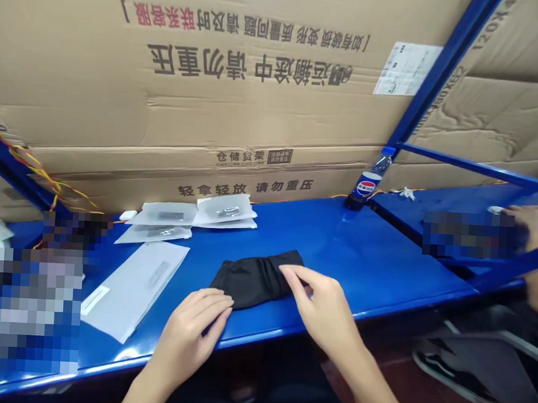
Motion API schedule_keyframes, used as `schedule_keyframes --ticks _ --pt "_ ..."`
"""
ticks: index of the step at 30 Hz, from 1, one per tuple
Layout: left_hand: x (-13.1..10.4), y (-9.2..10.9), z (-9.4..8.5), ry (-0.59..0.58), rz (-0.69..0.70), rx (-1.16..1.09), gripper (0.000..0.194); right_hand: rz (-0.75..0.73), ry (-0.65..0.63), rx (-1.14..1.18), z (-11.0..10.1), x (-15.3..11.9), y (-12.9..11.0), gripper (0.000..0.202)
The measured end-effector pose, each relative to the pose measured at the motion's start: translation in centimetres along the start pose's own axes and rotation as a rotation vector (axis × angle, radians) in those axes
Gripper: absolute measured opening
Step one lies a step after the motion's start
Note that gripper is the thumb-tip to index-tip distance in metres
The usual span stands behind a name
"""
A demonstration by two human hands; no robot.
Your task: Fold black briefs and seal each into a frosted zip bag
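A black folded piece of stretchy-looking fabric (253, 280) lies on the blue table, creased across its middle. My left hand (194, 324) has its fingers together at the fabric's near left corner, thumb tucked beneath them. Toward the right end, my right hand (320, 300) pinches the cloth between thumb and fingers. What kind of article the cloth is cannot be made out. To the left lie a long frosted zip bag (133, 287) with a white label and several smaller frosted bags (223, 210) with dark contents.
A cola bottle (369, 180) stands at the back right beside a blue shelf post (437, 84). Large cardboard sheets (255, 116) wall off the back. Another person's arm (537, 239) reaches in at right. Yellow and red wires (49, 181) hang at left.
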State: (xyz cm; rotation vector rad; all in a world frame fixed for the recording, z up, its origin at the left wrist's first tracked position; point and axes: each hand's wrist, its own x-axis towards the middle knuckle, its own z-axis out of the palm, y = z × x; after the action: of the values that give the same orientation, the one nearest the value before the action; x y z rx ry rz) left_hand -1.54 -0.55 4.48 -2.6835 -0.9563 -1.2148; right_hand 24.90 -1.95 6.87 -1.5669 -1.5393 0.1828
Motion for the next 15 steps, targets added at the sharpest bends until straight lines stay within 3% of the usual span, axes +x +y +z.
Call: schedule_keyframes --ticks 4,5,8,11,13,15 --pt "-0.1 0.2 -0.2 -0.036 -0.031 -0.018 0.019 0.111 0.32 -0.086 2.0 -2.0 1.2 0.043" --pt "-0.2 0.3 -0.2 -0.04 -0.037 -0.025 0.019 0.139 0.334 -0.151 2.2 -2.1 1.9 0.046" --pt "-0.2 0.4 -0.2 -0.037 -0.052 -0.056 0.018 0.189 0.202 -0.242 2.7 -1.6 3.6 0.049" --pt "-0.4 0.4 -0.1 -0.039 -0.078 -0.089 0.017 0.272 0.101 -0.116 2.7 -0.8 3.8 0.038" --pt "-0.7 0.3 0.0 -0.051 -0.099 -0.117 0.017 0.315 0.13 -0.012 2.6 -0.3 2.8 0.032" --pt "-0.9 0.2 0.1 -0.067 -0.117 -0.153 0.019 0.254 0.263 0.019 3.0 -0.2 0.9 0.023"
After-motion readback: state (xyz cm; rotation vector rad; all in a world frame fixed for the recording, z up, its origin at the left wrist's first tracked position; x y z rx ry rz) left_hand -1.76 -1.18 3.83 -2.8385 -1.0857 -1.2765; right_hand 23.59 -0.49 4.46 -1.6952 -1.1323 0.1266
